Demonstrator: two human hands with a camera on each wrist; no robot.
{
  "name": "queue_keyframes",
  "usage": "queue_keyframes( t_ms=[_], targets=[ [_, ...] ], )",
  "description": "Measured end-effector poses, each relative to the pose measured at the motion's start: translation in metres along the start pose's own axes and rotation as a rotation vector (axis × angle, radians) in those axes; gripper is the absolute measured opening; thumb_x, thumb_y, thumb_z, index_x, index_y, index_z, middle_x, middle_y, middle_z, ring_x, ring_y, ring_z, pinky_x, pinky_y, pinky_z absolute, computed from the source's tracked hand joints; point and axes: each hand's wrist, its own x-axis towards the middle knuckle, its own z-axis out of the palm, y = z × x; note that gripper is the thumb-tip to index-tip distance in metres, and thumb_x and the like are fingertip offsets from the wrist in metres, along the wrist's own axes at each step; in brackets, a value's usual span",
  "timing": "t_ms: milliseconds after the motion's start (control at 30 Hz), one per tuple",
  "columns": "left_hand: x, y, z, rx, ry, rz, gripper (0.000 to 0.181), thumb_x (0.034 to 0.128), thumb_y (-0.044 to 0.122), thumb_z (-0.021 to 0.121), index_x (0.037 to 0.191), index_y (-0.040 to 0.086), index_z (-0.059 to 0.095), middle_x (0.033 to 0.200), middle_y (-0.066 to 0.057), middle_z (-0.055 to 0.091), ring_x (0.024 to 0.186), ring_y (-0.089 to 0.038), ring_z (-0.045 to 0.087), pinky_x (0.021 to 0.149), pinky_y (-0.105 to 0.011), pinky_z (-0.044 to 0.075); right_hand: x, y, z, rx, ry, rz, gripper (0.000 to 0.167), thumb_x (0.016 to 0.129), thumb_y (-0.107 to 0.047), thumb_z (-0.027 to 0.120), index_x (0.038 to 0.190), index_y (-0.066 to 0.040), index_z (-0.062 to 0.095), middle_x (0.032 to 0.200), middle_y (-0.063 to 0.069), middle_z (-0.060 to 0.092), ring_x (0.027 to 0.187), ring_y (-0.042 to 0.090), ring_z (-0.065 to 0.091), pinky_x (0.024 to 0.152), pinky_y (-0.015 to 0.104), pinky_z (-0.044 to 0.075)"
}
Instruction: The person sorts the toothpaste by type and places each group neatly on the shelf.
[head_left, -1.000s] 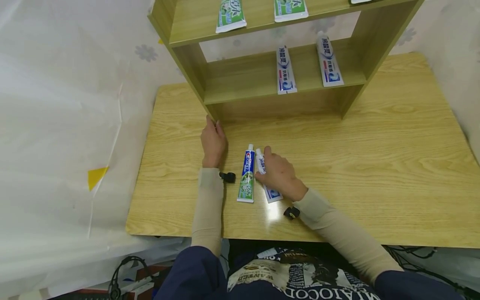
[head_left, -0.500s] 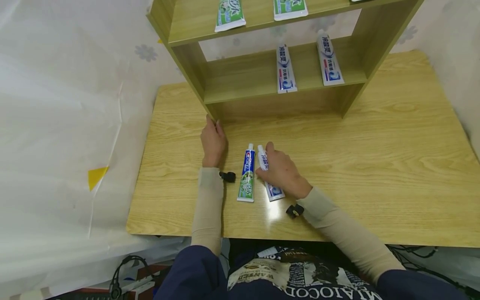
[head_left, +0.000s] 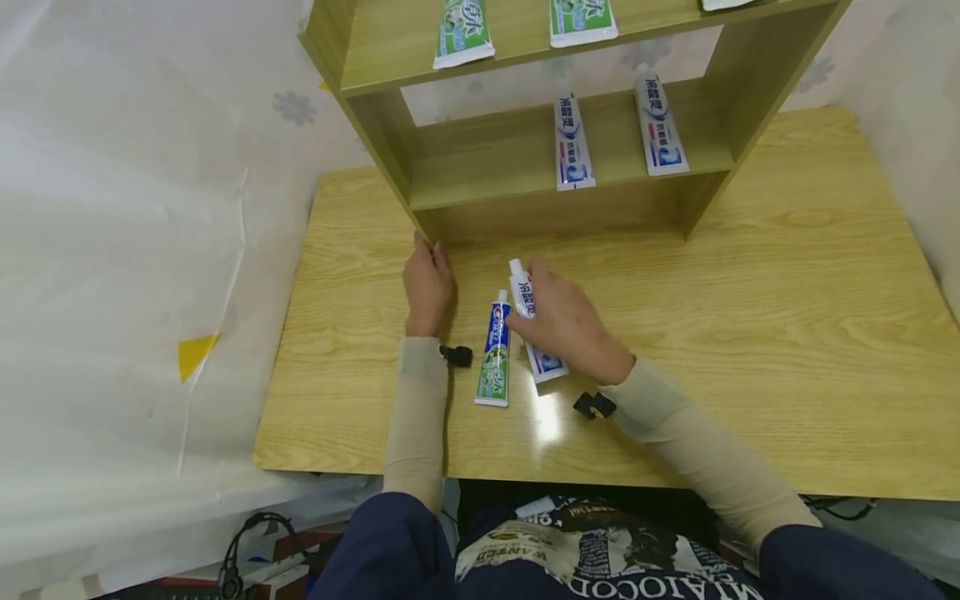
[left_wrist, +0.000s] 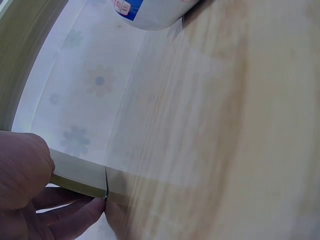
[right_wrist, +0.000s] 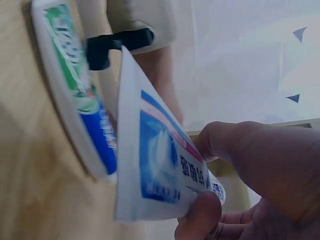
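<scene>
In the head view my right hand pinches a white toothpaste tube with blue lettering, thumb on one side and fingers on the other. Its crimped end stands tilted off the tabletop in the right wrist view. A blue and green toothpaste tube lies flat just left of it, cap away from me. My left hand grips the lower front edge of the wooden shelf's left side panel. The left wrist view has that panel edge between thumb and fingers.
On the middle shelf lie two white tubes, a left one and a right one. Green tubes rest on the board above. The wooden table extends to both sides, its front edge close to my body.
My right hand has raised the white tube off the table and carried it slightly forward, toward the shelf. The left hand and the blue and green tube have stayed put.
</scene>
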Motion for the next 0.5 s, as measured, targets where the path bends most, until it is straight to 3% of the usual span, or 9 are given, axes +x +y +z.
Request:
queue_keyframes(
  t_ms=[133, 267, 500],
  targets=[
    [-0.001, 0.007, -0.007, -0.022, -0.013, -0.023, 0.041, 0.1186, 0.029, 0.044, 0.145, -0.001, 0.054, 0.099, -0.025, 0.074, 0.083, -0.039, 0.074, 0.073, -0.05, 0.059, 0.007, -0.014, -0.015, -0.031, 0.04, -0.052, 0.08, 0.097, -0.028, 0.078, 0.158, 0.002, 0.036, 0.08, 0.011, 0.065, 0.052, 0.021, 0.064, 0.04, 0.029, 0.05],
    [0.0, -0.002, 0.001, -0.026, -0.012, -0.012, 0.044, 0.1194, 0.034, 0.04, 0.149, 0.003, 0.052, 0.102, -0.025, 0.074, 0.087, -0.04, 0.074, 0.074, -0.052, 0.058, 0.014, -0.028, -0.028, -0.046, 0.091, -0.122, 0.075, 0.097, -0.021, 0.075, 0.156, 0.003, 0.036, 0.075, 0.01, 0.061, 0.047, 0.022, 0.059, 0.038, 0.029, 0.044],
    [0.003, -0.012, 0.01, 0.038, 0.017, 0.017, 0.045, 0.1193, 0.035, 0.039, 0.15, 0.004, 0.05, 0.103, -0.026, 0.075, 0.091, -0.044, 0.077, 0.075, -0.056, 0.061, 0.035, -0.052, -0.051, -0.077, 0.17, -0.207, 0.071, 0.097, -0.018, 0.073, 0.155, 0.004, 0.039, 0.083, 0.012, 0.064, 0.056, 0.024, 0.066, 0.043, 0.031, 0.052]
  ],
)
